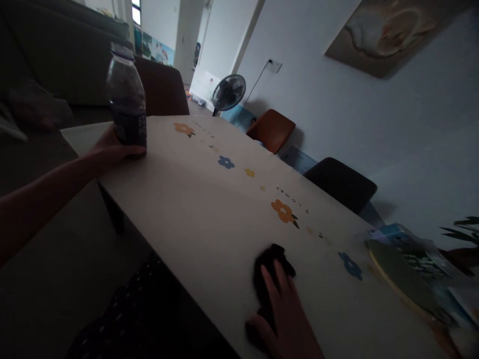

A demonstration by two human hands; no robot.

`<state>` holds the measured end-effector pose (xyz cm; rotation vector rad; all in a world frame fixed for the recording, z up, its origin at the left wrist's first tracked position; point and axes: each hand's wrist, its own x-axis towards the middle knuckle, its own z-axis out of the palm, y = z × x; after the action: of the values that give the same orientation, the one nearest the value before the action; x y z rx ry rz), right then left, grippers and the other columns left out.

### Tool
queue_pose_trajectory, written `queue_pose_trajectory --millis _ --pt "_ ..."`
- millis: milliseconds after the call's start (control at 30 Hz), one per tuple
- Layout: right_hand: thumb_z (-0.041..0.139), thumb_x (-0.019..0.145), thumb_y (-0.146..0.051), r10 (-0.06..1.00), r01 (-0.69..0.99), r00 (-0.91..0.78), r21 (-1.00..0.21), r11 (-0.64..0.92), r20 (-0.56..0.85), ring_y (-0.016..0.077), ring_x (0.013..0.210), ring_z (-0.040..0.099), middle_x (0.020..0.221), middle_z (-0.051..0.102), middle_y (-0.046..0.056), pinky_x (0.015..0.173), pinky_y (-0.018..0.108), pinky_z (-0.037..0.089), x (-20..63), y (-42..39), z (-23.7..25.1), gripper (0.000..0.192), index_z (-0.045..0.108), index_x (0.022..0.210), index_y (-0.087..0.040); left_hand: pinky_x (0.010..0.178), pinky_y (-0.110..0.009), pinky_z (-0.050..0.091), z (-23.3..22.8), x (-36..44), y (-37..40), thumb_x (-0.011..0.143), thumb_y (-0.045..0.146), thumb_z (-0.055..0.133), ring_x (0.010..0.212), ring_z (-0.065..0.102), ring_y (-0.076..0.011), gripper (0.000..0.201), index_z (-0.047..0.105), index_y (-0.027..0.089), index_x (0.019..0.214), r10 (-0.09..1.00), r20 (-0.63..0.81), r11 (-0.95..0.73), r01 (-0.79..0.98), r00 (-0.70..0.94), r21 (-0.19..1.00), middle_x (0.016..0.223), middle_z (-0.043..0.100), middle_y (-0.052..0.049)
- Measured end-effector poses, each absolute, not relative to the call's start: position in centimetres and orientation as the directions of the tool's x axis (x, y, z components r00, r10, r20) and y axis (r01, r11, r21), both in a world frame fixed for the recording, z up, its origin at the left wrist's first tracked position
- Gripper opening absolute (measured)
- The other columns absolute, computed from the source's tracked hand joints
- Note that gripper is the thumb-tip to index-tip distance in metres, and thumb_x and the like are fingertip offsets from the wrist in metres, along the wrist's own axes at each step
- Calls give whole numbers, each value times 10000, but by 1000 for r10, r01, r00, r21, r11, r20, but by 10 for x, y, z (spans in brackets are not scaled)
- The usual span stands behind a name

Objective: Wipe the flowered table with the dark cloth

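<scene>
Upper left of the frame: we find the left hand closed around the lower part of a clear bottle, thumb across the front near the base. Bottle stands nearly upright, dark in its lower half, pale print down 1 side. We cannot tell whether its base touches the table.

Lower middle of the frame: the right hand lies on a bunched black cloth, fingers stretched over it, thumb set apart on the left. Some blur here; we cannot tell whether the fingers grip the cloth or only press on it. Cloth rests on the pale tabletop, near the edge.

Table runs slantwise through the frame. We count 2 orange flowers and 2 blue flowers printed on it, with small lettering between.

Beyond the table, we note 3 chairs: a brown chair behind the bottle, an orange-brown chair at upper centre, a dark chair right of centre. A fan stands near the orange-brown chair. Lower right: a green, round-edged item, partly covered by clear wrapping. Upper right: a picture on the wall.
</scene>
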<state>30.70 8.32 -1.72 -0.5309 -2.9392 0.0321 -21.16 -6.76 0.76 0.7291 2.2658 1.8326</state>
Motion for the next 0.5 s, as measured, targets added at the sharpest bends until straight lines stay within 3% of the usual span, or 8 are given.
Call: queue_pose_trajectory --millis 133,233,333,500 --pt "487 946 -625 177 168 -982 -118 979 64 426 1433 72 1576 -28 223 1091 658 278 224 65 -9 868 109 1579 -165 1025 -433 478 5 -213 -66 521 263 885 1051 581 -207 894 499 140 1318 402 207 85 262 -892 961 1189 626 -58" --pt "550 918 -652 92 92 -996 -163 982 -11 385 1445 2 1566 37 251 1147 618 151 156 48 -1 885 239 1547 -112 1015 -468 481 0 -217 -65 520 221 873 997 584 -205 830 531 136 1271 391 224 76 274 -893 959 1142 640 -62" --pt "515 938 -668 19 18 -1000 -213 977 1 339 1456 21 1567 95 235 1168 575 105 90 32 7 825 286 1531 -142 989 -460 496 -1 -219 -64 534 223 866 962 572 -195 787 544 151 1248 396 248 72 298 -884 952 1099 648 -47" --pt "475 958 -674 -43 -47 -999 -263 964 22 343 1448 114 1566 165 192 1170 551 126 -2 8 13 737 328 1507 -204 937 -427 518 6 -213 -65 538 197 868 925 564 -189 761 551 138 1227 370 214 111 272 -904 956 1069 641 -49"
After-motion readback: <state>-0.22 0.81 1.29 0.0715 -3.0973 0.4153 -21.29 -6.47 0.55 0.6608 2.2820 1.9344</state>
